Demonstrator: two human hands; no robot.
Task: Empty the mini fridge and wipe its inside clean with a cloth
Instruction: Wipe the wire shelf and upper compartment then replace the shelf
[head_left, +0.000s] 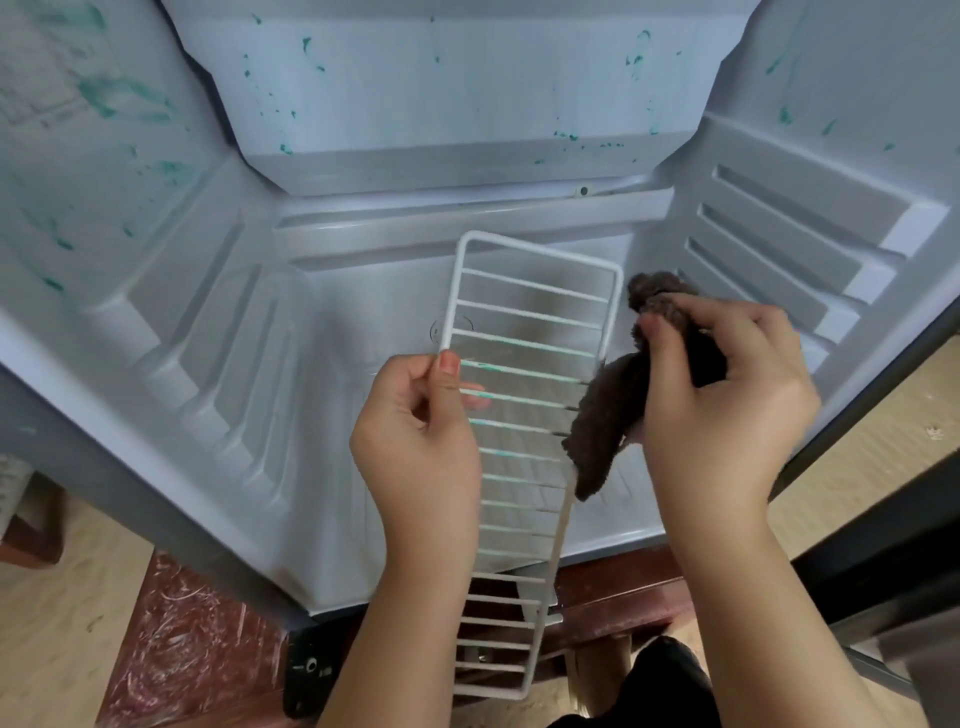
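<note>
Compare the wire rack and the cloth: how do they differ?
The wire rack is white and rigid; the cloth is brown and limp. The left hand pinches the rack's edge; the right hand grips the cloth. Green smears show on the rack, none on the cloth.

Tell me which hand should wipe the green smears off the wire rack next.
Right. The right hand grips the brown cloth, which hangs at the wire rack's right edge beside the green-smeared bars. The left hand pinches the rack's left rail and is probably needed to steady it.
</note>
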